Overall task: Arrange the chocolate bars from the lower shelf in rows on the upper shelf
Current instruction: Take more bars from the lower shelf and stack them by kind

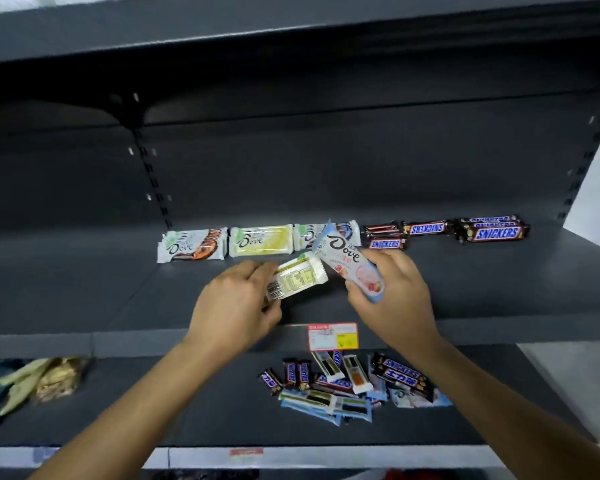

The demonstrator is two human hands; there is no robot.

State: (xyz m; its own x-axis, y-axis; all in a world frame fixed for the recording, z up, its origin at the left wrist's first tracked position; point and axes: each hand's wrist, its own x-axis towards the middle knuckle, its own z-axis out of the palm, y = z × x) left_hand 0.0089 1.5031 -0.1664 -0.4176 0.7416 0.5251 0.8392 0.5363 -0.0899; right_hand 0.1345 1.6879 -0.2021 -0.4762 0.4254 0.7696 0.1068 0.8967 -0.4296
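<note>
findings, head view. l. hand [236, 306] pinches a pale yellow-green bar [298, 280] at its barcode end, between thumb and fingers. the bar lies back-label up over the upper shelf [84, 289], in front of the row. r. hand [392, 292] grips a pink dove bar [350, 265] round its lower half, fingers curled on the wrapper, top end tilted up twd the back row. the two bars meet or nearly meet at one corner; cannot tell which.

upper shelf, back row, l to r: brown-swirl dove stack [191, 245], yellow dove stack [260, 241], a third dove stack [307, 233] partly hidden behind the pink bar, then snickers bars [426, 228] in small stacks. lower shelf [153, 403]: loose pile [350, 386] of snickers and dove bars, unsorted, below the price tag [332, 337]. bagged snacks [49, 377] at far l. of that shelf.

handling, judged: bars light, flat, stiff inside but likely to snap if bent. wrappers look slick, crimped ends floppy. an end pinch, as w/ l. hand, risks droop or slip; a hold across the mid-body, thumb on one face and fingers on the other, is safer. stacks in the row would slide if nudged, so set down flat, no shoving. yellow-green bar prob. needs flipping face up and belongs w/ the yellow stack. pink bar has no matching stack in view, so it needs a new spot. task est. part done; pile below not yet moved.
</note>
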